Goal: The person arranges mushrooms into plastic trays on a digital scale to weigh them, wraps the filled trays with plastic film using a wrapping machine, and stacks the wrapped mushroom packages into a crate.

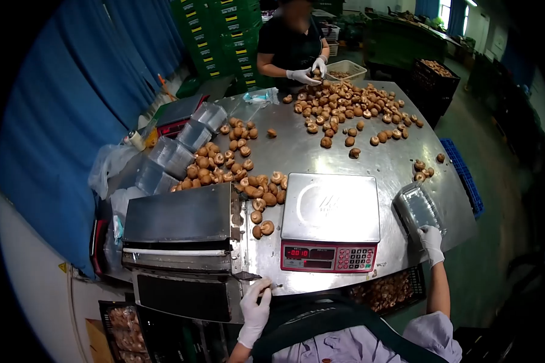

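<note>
My left hand [255, 310], in a white glove, is at the table's front edge beside the wrapping machine [178, 218]; its fingers are curled, and whether they hold anything is too small to tell. At the right, my right hand [430, 243], also gloved, grips the near edge of a clear plastic tray [419, 209] on the metal table [339, 160]. Between my hands stands a scale [330, 209] with a bare silver plate and a red display panel. Brown mushrooms [263, 192] lie left of the scale, and several more mushrooms [422, 169] sit just beyond the tray.
Across the table a co-worker [292, 45] in white gloves handles mushrooms beside a large pile [345, 100]. Stacked clear trays [171, 156] stand at the left. Crates of mushrooms [390, 291] are below the front edge. A blue crate [462, 175] is beyond the right edge.
</note>
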`<state>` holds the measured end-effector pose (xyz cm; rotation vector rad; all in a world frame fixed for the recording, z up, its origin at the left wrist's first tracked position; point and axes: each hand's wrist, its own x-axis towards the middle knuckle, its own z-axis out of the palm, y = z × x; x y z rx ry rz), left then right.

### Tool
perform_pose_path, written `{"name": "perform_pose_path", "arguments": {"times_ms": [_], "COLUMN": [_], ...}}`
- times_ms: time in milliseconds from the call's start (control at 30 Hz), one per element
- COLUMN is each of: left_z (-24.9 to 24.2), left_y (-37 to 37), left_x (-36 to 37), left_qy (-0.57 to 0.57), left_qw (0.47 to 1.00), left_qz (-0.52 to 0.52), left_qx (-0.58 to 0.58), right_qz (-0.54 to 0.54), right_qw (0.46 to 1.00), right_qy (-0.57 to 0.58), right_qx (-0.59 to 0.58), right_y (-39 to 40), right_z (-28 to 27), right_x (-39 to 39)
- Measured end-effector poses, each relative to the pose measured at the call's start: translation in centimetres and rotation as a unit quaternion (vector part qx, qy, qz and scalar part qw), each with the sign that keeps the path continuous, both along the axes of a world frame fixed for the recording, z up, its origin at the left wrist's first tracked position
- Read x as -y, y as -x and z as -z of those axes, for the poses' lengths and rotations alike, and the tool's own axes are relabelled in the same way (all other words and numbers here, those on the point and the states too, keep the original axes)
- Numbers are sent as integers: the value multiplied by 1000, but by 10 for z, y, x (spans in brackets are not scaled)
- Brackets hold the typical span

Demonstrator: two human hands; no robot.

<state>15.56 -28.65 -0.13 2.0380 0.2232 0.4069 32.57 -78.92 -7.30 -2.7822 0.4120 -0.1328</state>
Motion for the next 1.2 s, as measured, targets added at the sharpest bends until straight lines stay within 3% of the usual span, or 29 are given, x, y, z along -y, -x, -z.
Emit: {"name": "perform_pose_path", "arguments": {"times_ms": [200,300,400,433,467,533,567,600,633,667,700,733,800,900,933,1033,1100,1133,1200], "left_z": [35,45,52,50,46,78,60,52,80,58,69,80,99,108,111,117,127,131,126], "left_y": [-32,-58,-75,-81,-88,-93,-95,-104,-108,-110,-116,-116,-125,-141,-147,-162,-169,-172,-173], "left_x": [16,11,11,12,12,-2,2,5,-9,-5,-15,-19,-26,-29,-31,-31,-34,-35,-29], "left_qy": [66,88,94,144,192,164,185,206,183,196,94,115,111,16,34,34,42,42,-33], "left_qw": [996,993,991,979,962,975,969,964,971,960,981,977,976,979,976,979,983,982,986], "left_qz": [-3,-30,-58,-80,-101,-81,-98,-111,-107,-128,-119,-123,-150,-166,-161,-151,-143,-146,-127], "left_qx": [-64,-78,-79,-121,-163,-126,-128,-127,-107,-155,-125,-129,-116,-120,-141,-129,-107,-109,-104], "right_qz": [-27,-4,-39,-53,-53,-36,-30,-34,-33,-31,-33,-24,-16,-173,-224,-398,-468,-503,-499], "right_qw": [997,986,994,995,995,992,992,993,993,990,983,981,946,902,887,862,871,861,864], "right_qy": [-69,-167,-86,-56,-57,-104,-102,-60,-14,31,49,48,-51,-84,-64,-76,-34,-5,-25], "right_qx": [2,7,49,56,61,61,71,95,114,131,175,186,319,387,399,303,141,80,66], "right_y": [-5,-3,-2,-1,-2,-3,-1,0,1,0,1,-2,-9,-19,-24,-33,-35,-36,-34], "right_z": [3,-1,5,2,6,14,6,4,2,-2,-14,-28,-62,-114,-113,-97,-55,-41,-45], "right_x": [17,16,15,12,13,18,11,8,7,5,-3,-13,-42,-99,-114,-159,-175,-179,-185]}}
